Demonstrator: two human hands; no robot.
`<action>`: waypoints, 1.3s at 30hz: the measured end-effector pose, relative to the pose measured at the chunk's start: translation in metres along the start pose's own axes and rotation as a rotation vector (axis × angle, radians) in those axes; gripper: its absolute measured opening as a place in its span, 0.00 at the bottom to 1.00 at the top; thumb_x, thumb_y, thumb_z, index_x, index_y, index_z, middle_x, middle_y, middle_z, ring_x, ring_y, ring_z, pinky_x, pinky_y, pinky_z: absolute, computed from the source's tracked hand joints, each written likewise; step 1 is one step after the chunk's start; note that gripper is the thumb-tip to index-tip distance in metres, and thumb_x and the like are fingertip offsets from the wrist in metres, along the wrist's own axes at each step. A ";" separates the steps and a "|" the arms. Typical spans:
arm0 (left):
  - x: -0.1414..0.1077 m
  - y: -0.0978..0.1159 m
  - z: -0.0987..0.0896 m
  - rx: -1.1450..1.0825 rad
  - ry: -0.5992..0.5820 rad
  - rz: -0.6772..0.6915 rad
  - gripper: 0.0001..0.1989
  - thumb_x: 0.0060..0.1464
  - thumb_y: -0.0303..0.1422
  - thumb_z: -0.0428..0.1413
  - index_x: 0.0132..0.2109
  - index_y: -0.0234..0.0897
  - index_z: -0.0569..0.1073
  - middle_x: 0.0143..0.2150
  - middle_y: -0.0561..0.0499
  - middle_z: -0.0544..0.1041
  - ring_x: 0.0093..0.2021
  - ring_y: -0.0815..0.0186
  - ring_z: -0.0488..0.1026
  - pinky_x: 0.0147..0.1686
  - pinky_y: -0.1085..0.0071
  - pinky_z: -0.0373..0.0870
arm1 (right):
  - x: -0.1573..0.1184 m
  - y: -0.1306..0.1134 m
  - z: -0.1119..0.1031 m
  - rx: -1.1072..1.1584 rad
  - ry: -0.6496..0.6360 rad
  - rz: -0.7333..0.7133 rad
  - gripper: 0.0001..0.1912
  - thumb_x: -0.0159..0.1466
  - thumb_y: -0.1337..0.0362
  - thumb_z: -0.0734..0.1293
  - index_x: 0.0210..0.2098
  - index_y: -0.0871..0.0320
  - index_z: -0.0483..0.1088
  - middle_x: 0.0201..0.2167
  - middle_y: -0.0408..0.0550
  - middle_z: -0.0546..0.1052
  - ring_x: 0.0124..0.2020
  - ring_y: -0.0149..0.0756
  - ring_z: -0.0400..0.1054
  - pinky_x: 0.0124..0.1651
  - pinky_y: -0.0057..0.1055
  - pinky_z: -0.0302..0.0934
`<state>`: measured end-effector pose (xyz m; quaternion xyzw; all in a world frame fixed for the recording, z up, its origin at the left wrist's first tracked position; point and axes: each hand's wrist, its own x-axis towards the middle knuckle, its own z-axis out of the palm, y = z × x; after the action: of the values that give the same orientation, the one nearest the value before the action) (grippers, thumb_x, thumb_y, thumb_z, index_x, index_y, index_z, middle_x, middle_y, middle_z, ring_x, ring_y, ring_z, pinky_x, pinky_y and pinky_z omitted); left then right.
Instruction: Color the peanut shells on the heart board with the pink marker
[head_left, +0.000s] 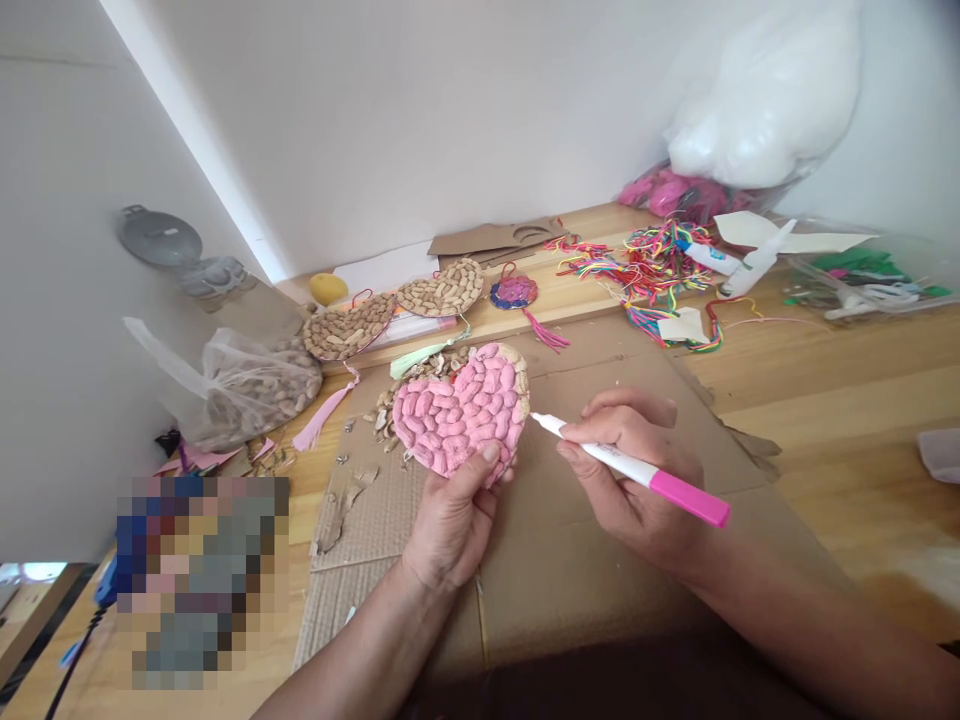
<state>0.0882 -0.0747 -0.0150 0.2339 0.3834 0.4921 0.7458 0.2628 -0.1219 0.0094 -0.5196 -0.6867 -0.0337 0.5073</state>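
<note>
A heart-shaped plaque covered in peanut shells (457,410) is held up by its lower point in my left hand (454,525), thumb on its front. Most of its shells are pink; those along the upper right edge are bare tan. My right hand (637,480) is closed round a white marker with a pink end (616,462), held like a pen. The marker's tip is at the heart's right edge; I cannot tell whether it touches. Behind the heart lies a pile of loose shells (382,412).
A cardboard sheet (600,560) covers the table's middle. Behind are peanut-shell half-rounds (442,288) with tassels and a small purple round ornament (514,292). Coloured cords (660,260) and a glue bottle (757,260) lie back right. A bag of peanuts (255,385) stands left.
</note>
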 end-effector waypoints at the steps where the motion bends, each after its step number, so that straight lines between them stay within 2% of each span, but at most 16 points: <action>1: 0.000 0.000 0.000 -0.020 0.010 -0.022 0.18 0.44 0.28 0.72 0.43 0.34 0.78 0.42 0.48 0.81 0.32 0.72 0.76 0.31 0.79 0.76 | 0.000 0.000 0.000 0.001 0.005 0.003 0.05 0.65 0.70 0.69 0.37 0.54 0.69 0.29 0.44 0.76 0.41 0.41 0.71 0.46 0.41 0.60; 3: 0.000 0.001 0.000 -0.054 0.015 -0.057 0.15 0.43 0.27 0.72 0.39 0.33 0.78 0.41 0.48 0.81 0.32 0.72 0.77 0.32 0.79 0.78 | -0.001 0.000 0.000 0.030 -0.017 0.010 0.05 0.65 0.70 0.69 0.38 0.54 0.70 0.30 0.44 0.75 0.42 0.41 0.70 0.45 0.40 0.60; 7: 0.000 0.001 0.000 -0.097 -0.004 -0.101 0.14 0.42 0.26 0.72 0.37 0.32 0.79 0.38 0.49 0.81 0.33 0.70 0.78 0.32 0.79 0.79 | -0.002 -0.001 0.002 0.071 -0.052 -0.001 0.04 0.66 0.69 0.68 0.39 0.55 0.70 0.31 0.44 0.75 0.42 0.40 0.70 0.45 0.40 0.60; 15: 0.000 0.003 0.000 -0.141 0.011 -0.130 0.14 0.43 0.24 0.71 0.39 0.28 0.80 0.33 0.49 0.80 0.30 0.70 0.78 0.30 0.79 0.79 | -0.001 0.000 0.002 0.032 -0.006 -0.005 0.05 0.65 0.70 0.68 0.38 0.55 0.69 0.29 0.43 0.75 0.41 0.39 0.70 0.45 0.40 0.59; 21: 0.000 0.004 0.001 -0.164 0.022 -0.160 0.12 0.48 0.21 0.68 0.41 0.26 0.79 0.34 0.48 0.80 0.30 0.69 0.79 0.29 0.78 0.80 | -0.002 0.002 0.003 0.071 -0.056 -0.028 0.05 0.66 0.70 0.68 0.39 0.54 0.69 0.30 0.43 0.75 0.42 0.40 0.70 0.46 0.41 0.58; 27: 0.001 0.005 0.001 -0.190 0.040 -0.180 0.08 0.50 0.19 0.65 0.40 0.26 0.79 0.33 0.48 0.80 0.29 0.69 0.79 0.29 0.78 0.80 | -0.001 0.003 0.001 0.026 0.013 -0.009 0.05 0.65 0.71 0.69 0.38 0.55 0.69 0.30 0.44 0.75 0.41 0.40 0.70 0.46 0.41 0.58; 33: 0.001 0.006 0.001 -0.212 0.044 -0.218 0.04 0.52 0.18 0.63 0.37 0.25 0.79 0.33 0.47 0.80 0.30 0.69 0.79 0.30 0.78 0.80 | -0.002 0.003 0.002 0.066 -0.032 -0.044 0.05 0.65 0.69 0.68 0.39 0.54 0.70 0.30 0.43 0.75 0.41 0.40 0.71 0.46 0.41 0.58; 39: 0.000 0.006 0.002 -0.211 0.055 -0.208 0.05 0.53 0.18 0.62 0.38 0.27 0.78 0.33 0.48 0.80 0.29 0.69 0.79 0.28 0.78 0.80 | 0.000 0.004 0.000 0.039 0.024 -0.017 0.05 0.65 0.70 0.69 0.38 0.54 0.70 0.30 0.44 0.76 0.41 0.40 0.70 0.44 0.40 0.59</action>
<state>0.0867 -0.0717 -0.0093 0.0996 0.3719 0.4560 0.8024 0.2663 -0.1198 0.0078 -0.5034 -0.6856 -0.0309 0.5250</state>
